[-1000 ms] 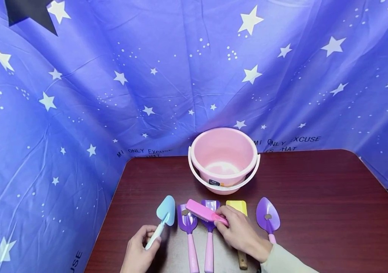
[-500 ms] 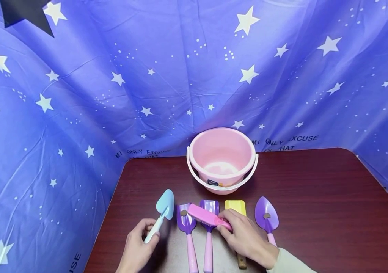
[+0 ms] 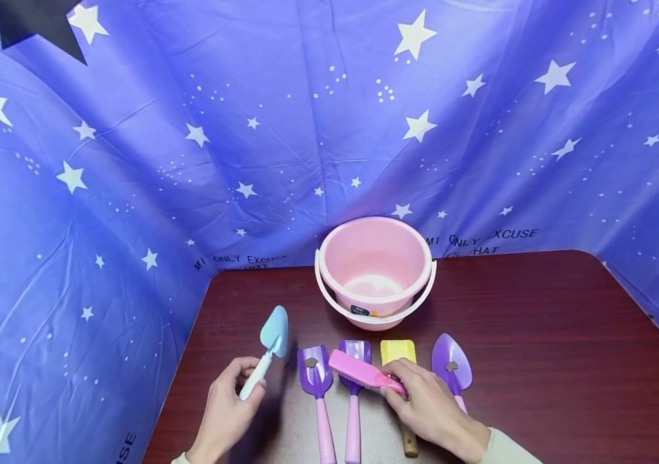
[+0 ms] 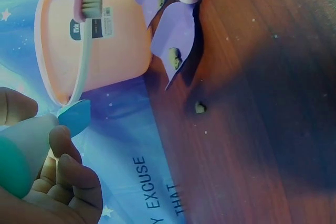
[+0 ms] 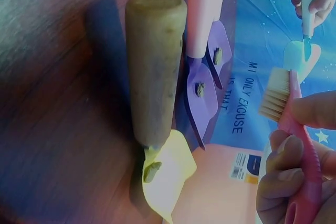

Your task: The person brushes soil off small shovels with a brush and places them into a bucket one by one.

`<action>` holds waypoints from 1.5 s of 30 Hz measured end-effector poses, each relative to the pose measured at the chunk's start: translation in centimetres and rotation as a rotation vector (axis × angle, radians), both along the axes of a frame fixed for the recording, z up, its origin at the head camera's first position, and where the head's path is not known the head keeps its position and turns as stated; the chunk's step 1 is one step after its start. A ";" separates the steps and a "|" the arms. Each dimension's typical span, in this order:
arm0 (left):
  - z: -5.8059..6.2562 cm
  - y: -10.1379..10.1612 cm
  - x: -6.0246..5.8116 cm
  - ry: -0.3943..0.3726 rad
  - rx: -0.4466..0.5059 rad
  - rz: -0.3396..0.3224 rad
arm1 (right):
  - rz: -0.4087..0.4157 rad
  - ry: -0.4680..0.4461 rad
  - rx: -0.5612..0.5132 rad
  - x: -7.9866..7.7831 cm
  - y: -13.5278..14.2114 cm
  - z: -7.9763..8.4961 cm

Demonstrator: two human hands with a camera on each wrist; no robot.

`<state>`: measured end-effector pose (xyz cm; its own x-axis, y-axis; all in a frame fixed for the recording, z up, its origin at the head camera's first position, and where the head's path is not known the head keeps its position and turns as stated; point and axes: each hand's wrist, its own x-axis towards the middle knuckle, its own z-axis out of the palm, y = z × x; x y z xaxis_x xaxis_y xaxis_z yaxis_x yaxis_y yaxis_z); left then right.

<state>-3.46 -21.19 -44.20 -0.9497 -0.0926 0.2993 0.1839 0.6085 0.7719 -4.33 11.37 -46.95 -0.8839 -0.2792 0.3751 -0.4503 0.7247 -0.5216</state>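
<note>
My left hand grips the white handle of a light blue trowel, its blade pointing up and away from me. In the left wrist view a small brown clump lies on the table. Between the fingers and thumb of my right hand is a pink brush, pale bristles facing down. It overlaps the middle purple shovel in the head view. Left of that lies another purple shovel bearing a clump. A yellow shovel, partly hidden by my right hand, has a wooden handle and a clump.
Behind the tools stands a pink bucket with its white handle hanging at the front. A pointed purple trowel carrying a clump lies right of my right hand. Blue star-patterned cloth hangs around the brown table.
My left hand has moved up and slightly left with the trowel, tilting its blade more upright. My right hand has shifted a little right and down with the brush.
</note>
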 end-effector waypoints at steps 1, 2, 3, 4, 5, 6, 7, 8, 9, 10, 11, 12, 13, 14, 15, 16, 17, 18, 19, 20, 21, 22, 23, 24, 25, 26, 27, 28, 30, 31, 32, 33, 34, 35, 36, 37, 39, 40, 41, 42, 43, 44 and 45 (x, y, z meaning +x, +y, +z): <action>0.1 0.0 -0.1 0.010 -0.002 -0.001 | -0.001 0.003 0.002 0.0 0.1 0.0; 0.2 0.0 -0.2 0.022 -0.006 0.000 | -0.005 0.004 0.004 0.1 0.3 0.1; 0.3 0.0 -0.3 0.035 -0.011 -0.001 | -0.010 0.003 0.005 0.1 0.4 0.1; 0.4 0.0 -0.4 0.047 -0.014 -0.002 | -0.014 0.005 0.003 0.1 0.5 0.1; 0.5 0.0 -0.5 0.056 -0.014 -0.003 | -0.019 0.005 0.002 0.1 0.6 0.1; 0.6 -0.1 -0.5 0.066 -0.015 -0.003 | -0.022 0.006 0.000 0.1 0.8 0.1; 0.7 -0.1 -0.6 0.073 -0.016 -0.003 | -0.025 0.008 -0.002 0.2 0.9 0.1; 0.9 0.0 -0.7 0.079 -0.019 -0.001 | -0.026 0.012 -0.004 0.2 1.0 0.1; 1.0 0.0 -0.8 0.081 -0.019 0.000 | -0.027 0.015 -0.006 0.2 1.2 0.1; 1.2 0.0 -0.9 0.083 -0.019 0.001 | -0.029 0.021 -0.008 0.1 1.3 0.2; 1.3 0.0 -0.9 0.086 -0.019 0.003 | -0.031 0.025 -0.008 0.1 1.4 0.2; 1.5 0.0 -1.0 0.089 -0.023 0.004 | -0.032 0.027 -0.007 0.1 1.6 0.3; 1.6 0.0 -1.1 0.093 -0.024 0.004 | -0.034 0.028 -0.007 0.1 1.7 0.3; 1.7 0.0 -1.2 0.098 -0.028 0.002 | -0.036 0.031 -0.006 0.1 1.8 0.4; 1.8 0.0 -1.4 0.103 -0.032 0.001 | -0.037 0.031 -0.005 0.1 1.9 0.5; 1.9 0.0 -1.5 0.108 -0.037 0.000 | -0.038 0.030 -0.004 0.1 2.1 0.6; 2.0 0.0 -1.6 0.112 -0.041 -0.001 | -0.037 0.029 -0.005 0.1 2.2 0.6; 2.2 0.0 -1.7 0.117 -0.044 -0.003 | -0.036 0.028 -0.005 0.1 2.3 0.7; 2.3 0.0 -1.9 0.121 -0.048 -0.006 | -0.035 0.028 -0.005 0.1 2.4 0.7; 2.4 0.0 -2.0 0.125 -0.055 -0.008 | -0.033 0.030 -0.003 0.1 2.5 0.8; 2.5 0.1 -2.1 0.130 -0.063 -0.010 | -0.030 0.029 -0.006 0.1 2.6 0.8; 2.7 0.1 -2.2 0.133 -0.067 -0.014 | -0.028 0.033 -0.006 0.1 2.7 0.8; 2.8 0.1 -2.4 0.138 -0.071 -0.019 | -0.025 0.039 -0.006 0.1 2.8 0.9; 2.9 0.2 -2.5 0.142 -0.076 -0.024 | -0.022 0.048 -0.003 0.1 2.9 0.9; 3.1 0.2 -2.6 0.148 -0.081 -0.029 | -0.019 0.059 0.001 0.1 3.0 0.9; 3.2 0.3 -2.8 0.153 -0.085 -0.035 | -0.016 0.070 0.002 0.1 3.1 0.9; 3.3 0.3 -2.9 0.158 -0.087 -0.042 | -0.014 0.080 0.004 0.1 3.2 0.9; 3.4 0.4 -3.1 0.161 -0.086 -0.048 | -0.014 0.091 0.007 0.2 3.3 0.9; 3.6 0.5 -3.4 0.168 -0.087 -0.061 | -0.016 0.107 0.013 0.2 3.4 0.9; 3.7 0.6 -3.5 0.169 -0.085 -0.069 | -0.019 0.111 0.014 0.3 3.5 0.9; 3.8 0.6 -3.7 0.169 -0.086 -0.077 | -0.023 0.113 0.013 0.3 3.5 1.0; 3.9 0.7 -3.8 0.168 -0.085 -0.082 | -0.026 0.113 0.013 0.4 3.6 1.0; 4.0 0.8 -3.9 0.168 -0.084 -0.089 | -0.029 0.110 0.013 0.5 3.7 1.0; 4.1 0.8 -4.1 0.171 -0.084 -0.095 | -0.031 0.108 0.014 0.6 3.7 1.0; 4.2 0.9 -4.2 0.169 -0.083 -0.100 | -0.034 0.104 0.014 0.6 3.8 1.0; 4.3 1.0 -4.3 0.172 -0.083 -0.105 | -0.036 0.101 0.014 0.7 3.8 1.0; 4.5 1.2 -4.6 0.177 -0.085 -0.115 | -0.039 0.094 0.012 0.8 3.9 1.0; 4.6 1.3 -4.7 0.184 -0.087 -0.120 | -0.040 0.092 0.012 0.8 3.9 1.0; 4.7 1.4 -4.8 0.188 -0.089 -0.125 | -0.043 0.090 0.011 0.8 3.9 1.0; 4.8 1.5 -5.0 0.192 -0.094 -0.130 | -0.045 0.090 0.010 0.9 4.0 1.0; 4.9 1.6 -5.2 0.196 -0.097 -0.136 | -0.048 0.089 0.009 0.9 4.0 1.0; 5.0 1.8 -5.3 0.201 -0.102 -0.142 | -0.051 0.089 0.010 0.9 4.0 1.0; 5.1 1.9 -5.5 0.206 -0.104 -0.149 | -0.053 0.087 0.010 0.9 4.0 0.9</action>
